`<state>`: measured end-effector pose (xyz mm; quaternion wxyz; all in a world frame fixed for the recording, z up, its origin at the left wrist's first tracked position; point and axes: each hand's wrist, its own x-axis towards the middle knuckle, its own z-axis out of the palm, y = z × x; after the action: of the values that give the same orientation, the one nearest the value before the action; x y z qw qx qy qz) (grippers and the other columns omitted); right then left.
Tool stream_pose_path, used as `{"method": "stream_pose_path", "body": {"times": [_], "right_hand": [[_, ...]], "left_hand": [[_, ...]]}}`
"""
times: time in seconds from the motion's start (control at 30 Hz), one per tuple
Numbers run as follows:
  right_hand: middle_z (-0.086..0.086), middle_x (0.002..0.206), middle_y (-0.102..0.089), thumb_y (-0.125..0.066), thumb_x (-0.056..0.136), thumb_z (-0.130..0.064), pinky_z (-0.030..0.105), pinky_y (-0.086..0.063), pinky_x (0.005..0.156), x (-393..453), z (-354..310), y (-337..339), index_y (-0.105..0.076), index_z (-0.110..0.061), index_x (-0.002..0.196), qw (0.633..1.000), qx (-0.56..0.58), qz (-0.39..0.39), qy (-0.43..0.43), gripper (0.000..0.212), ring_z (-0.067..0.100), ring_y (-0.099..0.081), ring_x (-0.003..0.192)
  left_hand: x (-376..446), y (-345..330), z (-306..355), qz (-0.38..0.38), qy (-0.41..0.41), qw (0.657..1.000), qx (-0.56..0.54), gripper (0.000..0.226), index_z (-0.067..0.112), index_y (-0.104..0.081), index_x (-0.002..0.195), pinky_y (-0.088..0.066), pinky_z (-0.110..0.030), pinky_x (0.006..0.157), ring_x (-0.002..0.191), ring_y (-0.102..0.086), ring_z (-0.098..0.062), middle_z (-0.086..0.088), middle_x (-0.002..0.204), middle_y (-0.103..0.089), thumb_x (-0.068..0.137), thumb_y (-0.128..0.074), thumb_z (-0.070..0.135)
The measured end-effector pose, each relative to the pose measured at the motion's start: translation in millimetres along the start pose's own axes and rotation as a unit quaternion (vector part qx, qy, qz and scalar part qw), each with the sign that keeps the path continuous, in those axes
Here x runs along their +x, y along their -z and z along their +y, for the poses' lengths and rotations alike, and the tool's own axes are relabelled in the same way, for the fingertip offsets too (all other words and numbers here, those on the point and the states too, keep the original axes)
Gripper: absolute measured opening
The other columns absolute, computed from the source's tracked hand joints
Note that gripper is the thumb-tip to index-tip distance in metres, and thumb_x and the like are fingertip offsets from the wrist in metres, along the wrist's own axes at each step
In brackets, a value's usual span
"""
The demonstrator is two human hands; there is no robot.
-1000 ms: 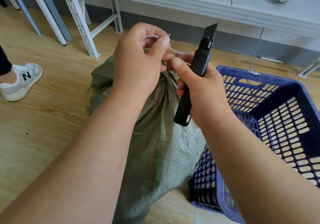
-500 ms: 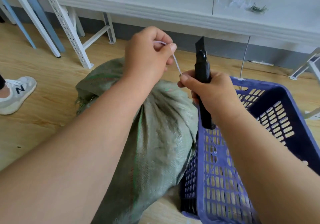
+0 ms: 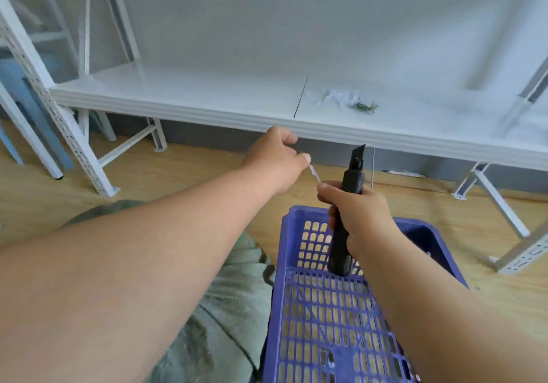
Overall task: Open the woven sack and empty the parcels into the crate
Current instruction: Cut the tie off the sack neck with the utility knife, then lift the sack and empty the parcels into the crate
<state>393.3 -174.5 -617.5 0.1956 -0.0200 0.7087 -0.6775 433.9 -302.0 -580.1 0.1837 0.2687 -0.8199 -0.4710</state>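
- Now holding a cut tie (image 3: pixel 314 172) stretched between both hands, above the crate (image 3: pixel 326 317); best dropped on the shelf (image 3: pixel 207 97) beyond the crate, clear of the sack (image 3: pixel 234 302).
- Knife (image 3: pixel 345 219) blade out and pointing up: retract before tipping, set aside off the crate.
- Next, probably: spread the sack mouth with both hands, lift from the base, pour over the crate's near rim.
- Left hand (image 3: pixel 275 160): fingers curled, thumb and forefinger pinching the tie's upper end.
- Right hand (image 3: pixel 358 216): clenched round the knife handle, thumb tip seemingly on the tie's lower end.
- Sack: slumped on the floor, touching the crate's left side, mouth hidden by the left arm.
- Parcels not visible; crate shows none.
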Motion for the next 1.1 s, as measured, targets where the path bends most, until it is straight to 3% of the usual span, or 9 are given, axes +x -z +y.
{"method": "stream_pose_path", "body": {"times": [0.13,0.37,0.53,0.6,0.7,0.77,0.9,1.0,1.1], "right_hand": [[0.006,0.07,-0.061,-0.071,0.084,-0.013,0.029,-0.047,0.055,38,-20,-7,-0.065,-0.013,0.082,1.0,0.008,0.027,-0.001,0.007,0.014,-0.049,0.052],[0.002,0.066,-0.057,-0.072,0.081,-0.019,0.027,-0.045,0.055,128,-105,-18,-0.059,-0.016,0.084,0.992,0.095,0.059,0.052,0.014,0.013,-0.047,0.043],[0.009,0.088,-0.073,-0.069,0.085,-0.027,0.031,-0.049,0.061,130,-55,-29,-0.06,-0.016,0.089,1.0,-0.001,0.021,0.006,0.014,0.015,-0.05,0.05],[0.009,0.083,-0.072,-0.06,0.091,-0.037,0.03,-0.046,0.058,120,-33,-37,-0.059,-0.009,0.087,1.0,-0.007,-0.002,-0.025,0.028,0.016,-0.048,0.051],[0.01,0.07,-0.059,-0.04,0.099,-0.046,0.027,-0.042,0.054,99,-15,-47,-0.05,-0.006,0.086,0.984,0.091,-0.073,-0.135,0.044,0.019,-0.046,0.054],[0.01,0.069,-0.052,-0.034,0.103,-0.038,0.028,-0.039,0.055,85,-9,-53,-0.048,-0.006,0.087,0.962,0.174,-0.11,-0.178,0.039,0.021,-0.044,0.056],[0.006,0.071,-0.049,-0.046,0.102,-0.029,0.032,-0.043,0.061,62,-9,-60,-0.051,-0.006,0.081,0.955,0.209,-0.135,-0.163,0.031,0.019,-0.047,0.062],[0.004,0.072,-0.054,-0.053,0.099,-0.031,0.031,-0.049,0.068,44,-12,-61,-0.054,-0.008,0.085,0.96,0.203,-0.145,-0.124,0.027,0.019,-0.051,0.063],[0.0,0.079,-0.069,-0.044,0.099,-0.046,0.037,-0.053,0.079,17,-7,-64,-0.06,-0.013,0.091,0.965,0.137,-0.197,-0.102,0.038,0.019,-0.063,0.072]], "left_hand": [[17,-11,11,-0.026,0.0,0.999,-0.019,0.043,0.024,-0.05,0.128,-0.053,-0.04,0.093,0.106,-0.061,-0.019,0.004,0.12,-0.062,0.088,-0.065,0.024],[39,-5,32,0.025,-0.01,0.999,-0.017,0.043,0.025,-0.049,0.131,-0.052,-0.035,0.092,0.108,-0.059,-0.016,0.008,0.122,-0.06,0.09,-0.063,0.025],[22,-2,19,0.023,-0.015,0.999,0.035,0.038,0.027,-0.051,0.128,-0.041,-0.018,0.072,0.102,-0.057,-0.01,0.011,0.119,-0.06,0.092,-0.06,0.026],[13,1,9,0.023,-0.004,0.999,0.039,0.036,0.026,-0.053,0.126,-0.043,-0.015,0.064,0.1,-0.058,-0.011,0.01,0.118,-0.06,0.092,-0.061,0.025],[-2,6,-9,0.029,0.045,0.999,-0.003,0.034,0.021,-0.056,0.123,-0.054,-0.03,0.086,0.103,-0.061,-0.016,0.005,0.117,-0.062,0.091,-0.063,0.023],[-14,7,-20,0.009,0.074,0.997,-0.012,0.037,0.021,-0.055,0.123,-0.053,-0.04,0.093,0.104,-0.062,-0.018,0.003,0.117,-0.062,0.089,-0.065,0.028],[-42,-1,-33,-0.089,0.124,0.988,-0.022,0.039,0.025,-0.049,0.125,-0.059,-0.035,0.075,0.091,-0.068,-0.017,0.0,0.106,-0.066,0.09,-0.065,0.031],[-54,-1,-36,-0.049,0.132,0.983,-0.118,0.026,0.009,-0.06,0.12,-0.059,-0.032,0.068,0.081,-0.07,-0.022,-0.009,0.097,-0.07,0.095,-0.058,0.014],[-70,11,-30,0.009,0.133,0.964,-0.229,0.026,0.007,-0.062,0.12,-0.06,-0.028,0.064,0.085,-0.071,-0.024,-0.012,0.102,-0.071,0.095,-0.058,0.011]]}}
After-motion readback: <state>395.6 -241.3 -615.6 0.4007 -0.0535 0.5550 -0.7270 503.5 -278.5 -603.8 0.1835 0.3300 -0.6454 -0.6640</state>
